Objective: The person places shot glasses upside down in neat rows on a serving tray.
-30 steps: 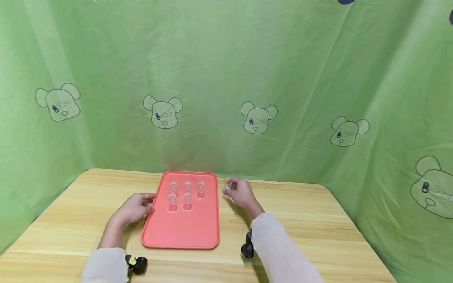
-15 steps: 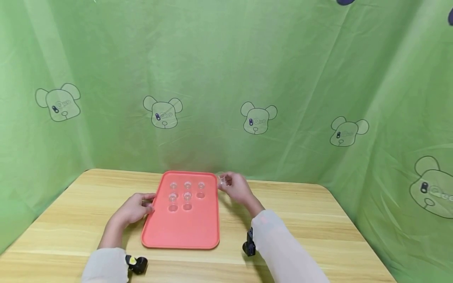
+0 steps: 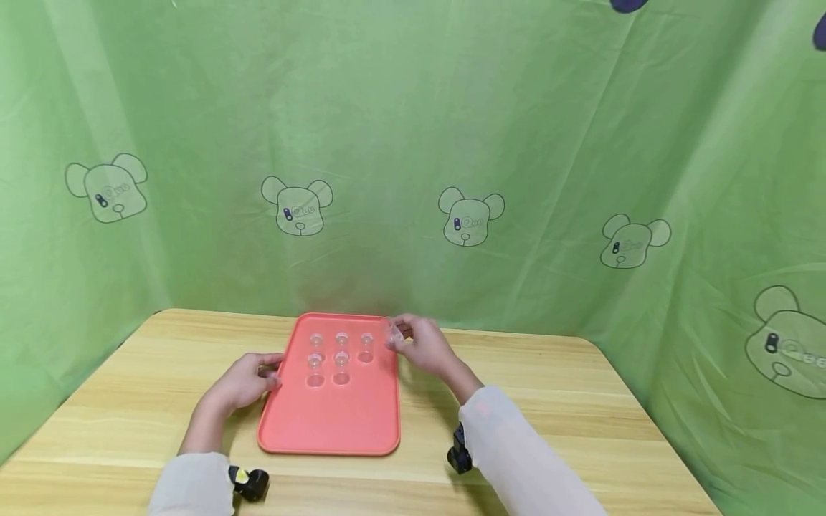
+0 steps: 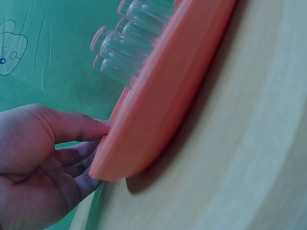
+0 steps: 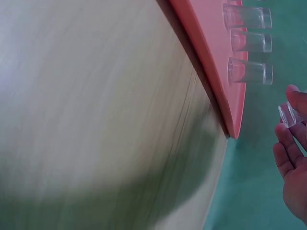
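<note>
My left hand (image 3: 241,380) pinches the left rim of a red-pink rectangular tray (image 3: 329,430) on the table. In the left wrist view its thumb (image 4: 86,125) lies over the rim, the other fingers at the tray's edge. Several small clear cups (image 3: 341,360) stand upright in two rows on the tray's far half. Near the tray's far right corner, my right hand (image 3: 422,347) holds another clear cup (image 5: 289,115) between thumb and fingers. That cup is raised off the tray, tilted in the right wrist view, and partly covered by the fingers.
The wooden table (image 3: 548,416) extends on both sides of the tray. Behind it hangs a green curtain (image 3: 387,143) with bear-head drawings, close to the table's far edge. Standing cups (image 5: 249,72) line the tray's far side near my right hand.
My right hand has moved left with the clear cup, from beside the tray to its far right corner. My left hand and the standing cups have stayed where they were.
</note>
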The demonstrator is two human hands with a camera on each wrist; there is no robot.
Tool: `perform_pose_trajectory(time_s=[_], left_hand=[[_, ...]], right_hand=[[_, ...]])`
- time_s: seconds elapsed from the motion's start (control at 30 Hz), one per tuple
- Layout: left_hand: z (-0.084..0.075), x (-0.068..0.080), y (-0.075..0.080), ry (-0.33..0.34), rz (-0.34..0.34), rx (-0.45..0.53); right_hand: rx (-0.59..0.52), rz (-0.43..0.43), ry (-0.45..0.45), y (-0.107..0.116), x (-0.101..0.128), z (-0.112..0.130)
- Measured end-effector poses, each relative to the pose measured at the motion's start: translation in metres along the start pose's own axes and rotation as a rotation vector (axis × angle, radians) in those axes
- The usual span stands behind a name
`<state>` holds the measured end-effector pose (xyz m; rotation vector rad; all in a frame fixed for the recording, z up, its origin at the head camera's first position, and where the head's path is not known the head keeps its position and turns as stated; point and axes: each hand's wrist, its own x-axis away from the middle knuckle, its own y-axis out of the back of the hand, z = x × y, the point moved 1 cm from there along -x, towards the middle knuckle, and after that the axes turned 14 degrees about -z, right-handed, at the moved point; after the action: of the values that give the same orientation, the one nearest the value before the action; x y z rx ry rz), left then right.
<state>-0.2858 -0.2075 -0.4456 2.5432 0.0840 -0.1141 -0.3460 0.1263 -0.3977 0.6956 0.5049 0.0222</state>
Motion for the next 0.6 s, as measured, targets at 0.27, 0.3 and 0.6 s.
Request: perform_pose_trajectory(time_s=[0.27,0.3,0.6], left_hand=[[0.000,0.000,0.000,-0.001,-0.003,-0.011],[0.000,0.000,0.000,-0.001,-0.004,-0.013],[0.000,0.000,-0.001,0.004,-0.008,-0.008]], right_hand=[[0.038,0.051,0.081,0.001,0.003,0.007],[0.048,0.056,0.090,0.001,0.003,0.008],[0.088,0.063,0.161,0.000,0.007,0.014]])
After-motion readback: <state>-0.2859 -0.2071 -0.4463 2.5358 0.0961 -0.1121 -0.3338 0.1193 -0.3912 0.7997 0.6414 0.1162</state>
